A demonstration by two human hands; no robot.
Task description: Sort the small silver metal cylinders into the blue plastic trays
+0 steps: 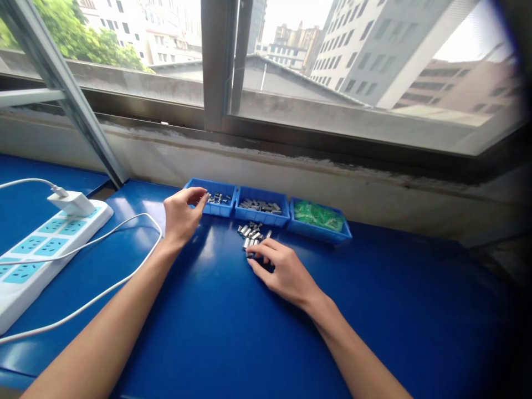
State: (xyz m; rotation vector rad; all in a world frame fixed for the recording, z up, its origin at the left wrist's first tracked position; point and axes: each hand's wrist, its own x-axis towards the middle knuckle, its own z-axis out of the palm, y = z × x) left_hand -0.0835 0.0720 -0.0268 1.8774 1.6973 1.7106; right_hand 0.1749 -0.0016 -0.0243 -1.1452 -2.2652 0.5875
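Observation:
My left hand (182, 213) hovers at the left blue tray (213, 210), its thumb and fingers pinched together over the tray's edge; what they pinch is too small to name. That tray holds a few small metal parts. My right hand (279, 270) rests on the blue table (233, 327), fingertips pinching at the near edge of a loose pile of small metal sleeves (250, 233). Behind the pile stands the middle blue tray (262, 215) with several grey metal pieces.
A third blue tray (328, 234) on the right holds green parts. A white power strip (37, 249) with a white charger (71, 203) and white cables (103, 291) lies at the left. A wall and window sill run behind the trays.

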